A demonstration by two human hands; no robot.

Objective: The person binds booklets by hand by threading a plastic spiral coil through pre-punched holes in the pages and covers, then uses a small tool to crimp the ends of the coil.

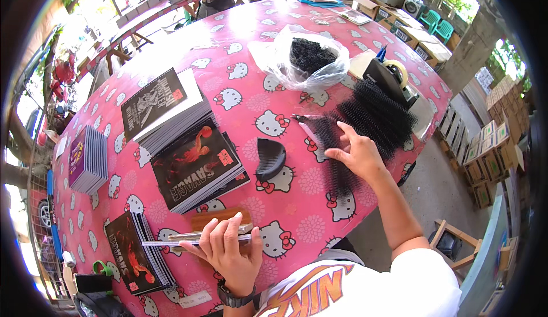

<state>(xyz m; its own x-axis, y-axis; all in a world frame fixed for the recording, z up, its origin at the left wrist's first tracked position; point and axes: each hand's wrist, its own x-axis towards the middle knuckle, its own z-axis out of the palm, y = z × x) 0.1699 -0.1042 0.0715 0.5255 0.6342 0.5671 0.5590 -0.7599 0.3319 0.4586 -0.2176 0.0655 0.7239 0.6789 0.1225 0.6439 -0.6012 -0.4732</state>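
I'm looking down on a long table (pixel 240 105) under a pink cartoon-cat cloth, and everything I care about sits at its near end. The biggest items are the 3 stacks of notebooks: 1 tall stack with dark printed covers (pixel 197 165) in the middle, a purple-covered stack (pixel 87 160) far to the left, and a spiral-bound stack (pixel 137 254) by the near left edge.

To the right lies a heap of black plastic binding combs (pixel 374 117), with a clear bag of more combs (pixel 308 57) behind it and a tape dispenser (pixel 394 74) just beside. A single curled comb (pixel 269 158) lies apart on the cloth, between the heap and the middle stack.

The combs look light and springy, their teeth likely to snag each other; I'd judge the solid spine the place to pinch, not the teeth.

My right hand (pixel 358 154) rests on the near edge of the heap, fingers half spread and pressing on the combs, not closed around any 1 that I can see.

My left hand (pixel 228 245) is curled around a thin notebook (pixel 197 238) held edge-up over a brown board. Stiff enough along its edge, floppy elsewhere, I'd guess.
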